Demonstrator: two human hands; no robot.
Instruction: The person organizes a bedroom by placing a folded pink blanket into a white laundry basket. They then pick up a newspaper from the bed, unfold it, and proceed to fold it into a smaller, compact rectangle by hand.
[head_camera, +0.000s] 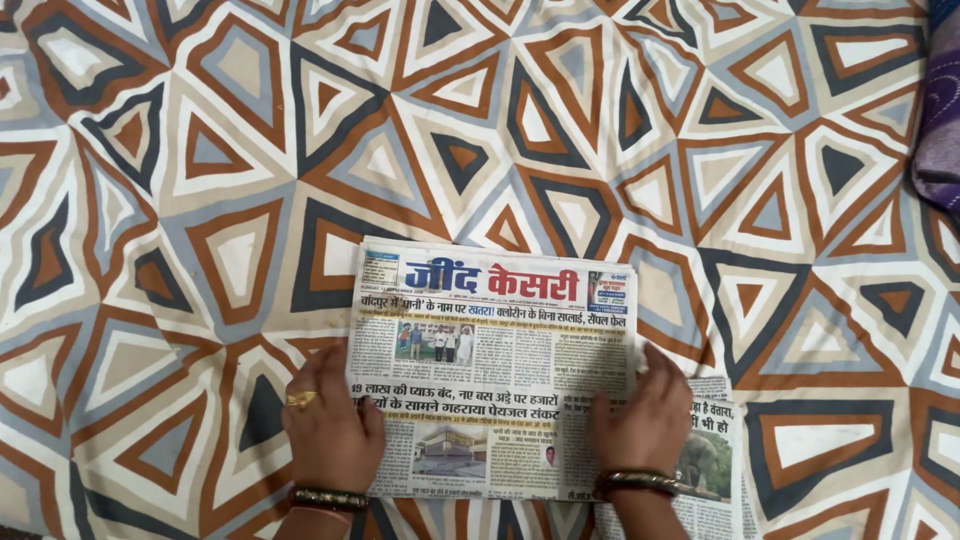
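Observation:
A folded newspaper (490, 340) lies flat on a bedsheet (250, 200) printed with brown, grey and white triangles. My left hand (328, 420) rests palm down on the paper's lower left edge; it wears a gold ring and a dark bangle. My right hand (652, 415), also with a bangle at the wrist, presses flat on the paper's lower right part. A second sheet of newspaper (712, 450) sticks out from under the right hand toward the lower right. Neither hand grips anything; the fingers lie spread on the paper.
A purple patterned cloth (940, 110) lies at the right edge of the view. The patterned bedsheet spreads out on all sides of the newspaper.

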